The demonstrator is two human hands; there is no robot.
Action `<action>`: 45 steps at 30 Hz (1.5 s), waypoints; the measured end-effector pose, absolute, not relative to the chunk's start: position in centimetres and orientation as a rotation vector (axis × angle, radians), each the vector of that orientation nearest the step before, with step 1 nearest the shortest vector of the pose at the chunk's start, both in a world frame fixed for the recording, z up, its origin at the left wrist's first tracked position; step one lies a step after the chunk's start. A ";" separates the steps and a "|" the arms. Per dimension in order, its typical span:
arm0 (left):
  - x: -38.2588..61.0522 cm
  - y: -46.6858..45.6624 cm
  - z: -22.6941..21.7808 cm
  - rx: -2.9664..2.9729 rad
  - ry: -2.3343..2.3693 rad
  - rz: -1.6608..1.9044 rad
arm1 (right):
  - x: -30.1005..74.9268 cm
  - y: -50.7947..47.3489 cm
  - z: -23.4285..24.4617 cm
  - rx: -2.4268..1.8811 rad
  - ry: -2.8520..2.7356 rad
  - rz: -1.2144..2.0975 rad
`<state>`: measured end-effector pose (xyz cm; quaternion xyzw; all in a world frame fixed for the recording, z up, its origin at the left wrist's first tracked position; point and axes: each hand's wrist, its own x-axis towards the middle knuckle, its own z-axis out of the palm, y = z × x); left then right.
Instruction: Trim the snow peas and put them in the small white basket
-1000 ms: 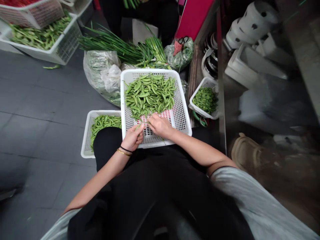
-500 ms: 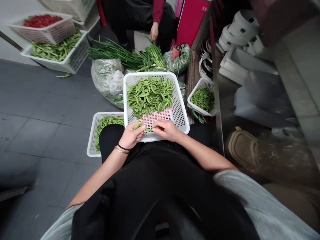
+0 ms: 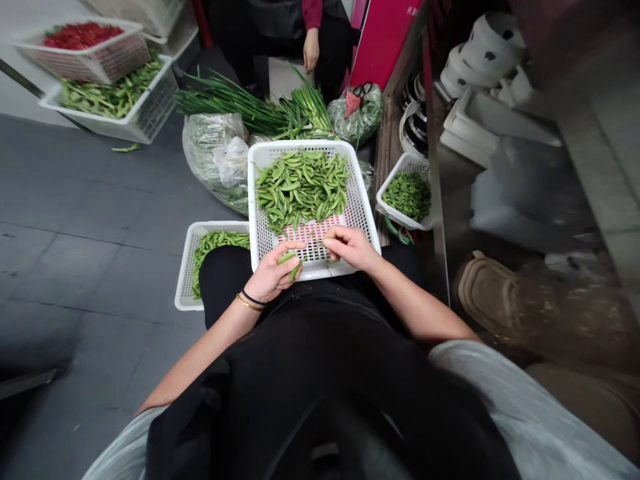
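And here the left grip (image 3: 277,270) is curling round a few green pods (image 3: 287,257), holding them low at the near side of a white basket (image 3: 359,193) that is sitting over the black-clad lap. Just across from it, to its right, the right grip (image 3: 353,248) is drawing its fingertips together in a pinch above the same basket; a tiny green scrap is showing right by those tips, too small to tell whether it is being held. Beyond both grips, the main heap of pods (image 3: 303,187) is filling the far part of the basket, while the red-tinged bottom is showing through between heap and fingers. To the left of the left grip, past the knee (image 3: 225,277), a second basket (image 3: 183,267) is holding more green pods. Out to the right of the right grip, a small basket (image 3: 400,217) is carrying leafy greens (image 3: 407,195). Farther ahead of the grips, a clear plastic bag (image 3: 213,160) is bulging on the left, long green stalks (image 3: 235,103) are spreading behind it, and a co-worker's hand (image 3: 311,52) is hanging down over them, well apart from both grips.
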<state>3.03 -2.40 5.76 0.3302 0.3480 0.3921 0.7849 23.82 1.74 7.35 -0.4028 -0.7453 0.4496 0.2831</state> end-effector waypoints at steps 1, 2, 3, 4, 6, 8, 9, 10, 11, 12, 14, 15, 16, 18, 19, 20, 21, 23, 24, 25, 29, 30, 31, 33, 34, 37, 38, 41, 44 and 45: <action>3.0 -2.3 5.7 0.713 0.728 0.850 | 24.1 1.9 7.5 -1.089 -2.045 1.093; 2.9 -2.3 5.6 0.717 0.712 0.851 | 24.1 2.0 7.6 -1.080 -2.115 0.966; 2.9 -2.2 5.5 0.724 0.702 0.851 | 24.1 1.9 7.8 -1.058 -2.196 0.837; 2.9 -2.1 5.3 0.734 0.696 0.847 | 23.9 1.8 7.9 -1.030 -2.279 0.718; 2.8 -2.0 5.0 0.760 0.694 0.835 | 23.3 1.4 8.0 -0.956 -2.457 0.552; 2.7 -1.8 4.9 0.817 0.727 0.805 | 22.7 1.2 8.0 -0.851 -2.629 0.486; 2.6 -1.7 5.0 0.879 0.767 0.781 | 22.4 1.2 7.9 -0.797 -2.685 0.488; 2.5 -1.7 5.2 0.974 0.823 0.756 | 22.1 1.2 7.8 -0.753 -2.712 0.517; 2.4 -1.6 5.5 1.096 0.888 0.733 | 21.9 1.3 7.7 -0.727 -2.706 0.571; 2.3 -1.6 5.9 1.234 0.947 0.714 | 21.6 1.4 7.5 -0.719 -2.666 0.652; 2.2 -1.5 6.6 1.481 1.015 0.719 | 21.3 1.6 7.1 -0.763 -2.502 0.921; 2.2 -1.5 6.9 1.552 1.031 0.752 | 21.3 1.9 6.8 -0.806 -2.381 1.099; 2.1 -1.4 7.0 1.572 1.053 0.812 | 21.4 2.2 6.4 -0.858 -2.246 1.279; 1.7 -1.3 6.9 1.461 1.145 0.986 | 22.1 3.1 5.4 -0.983 -2.016 1.557; 1.4 -1.1 6.6 1.341 1.192 1.082 | 22.6 3.8 4.8 -1.055 -1.977 1.621; 1.1 -1.0 6.3 1.199 1.213 1.164 | 23.0 4.5 4.2 -1.122 -2.018 1.632; 0.7 -0.7 5.9 1.059 1.195 1.218 | 23.4 5.3 3.7 -1.188 -2.139 1.600; 0.2 -0.3 5.2 0.841 1.055 1.243 | 23.4 6.9 2.6 -1.335 -2.507 1.397; 0.0 -0.1 4.9 0.767 0.962 1.223 | 22.9 7.6 2.1 -1.401 -2.672 1.249; 0.0 0.0 4.6 0.708 0.873 1.188 | 22.1 8.2 1.7 -1.461 -2.783 1.106; 0.3 0.0 4.2 0.569 0.671 1.018 | 16.6 9.9 0.4 -1.559 -2.825 0.888; 0.4 0.0 4.2 0.559 0.661 0.992 | 15.4 10.2 0.1 -1.554 -2.821 0.889; 0.4 -0.1 4.1 0.555 0.664 0.976 | 14.5 10.4 -0.1 -1.544 -2.823 0.893; 0.4 -0.2 4.1 0.553 0.699 0.965 | 13.7 10.7 -0.5 -1.531 -2.832 0.893; 0.3 -0.2 4.0 0.552 0.730 0.965 | 13.8 10.7 -0.5 -1.534 -2.836 0.888; 0.5 -0.1 3.4 0.554 0.896 0.960 | 15.7 9.9 0.4 -1.549 -2.836 0.841; 0.7 -0.1 3.2 0.561 0.971 0.959 | 16.6 9.3 1.0 -1.519 -2.842 0.825; 1.9 -0.1 2.5 0.656 1.159 0.960 | 18.8 6.2 3.7 -1.287 -2.897 0.806; 2.9 -0.2 2.7 0.821 1.186 0.936 | 20.1 2.9 5.7 -1.123 -2.899 0.744; 3.2 -0.3 3.0 0.836 1.169 0.927 | 20.5 2.0 6.0 -1.119 -2.865 0.720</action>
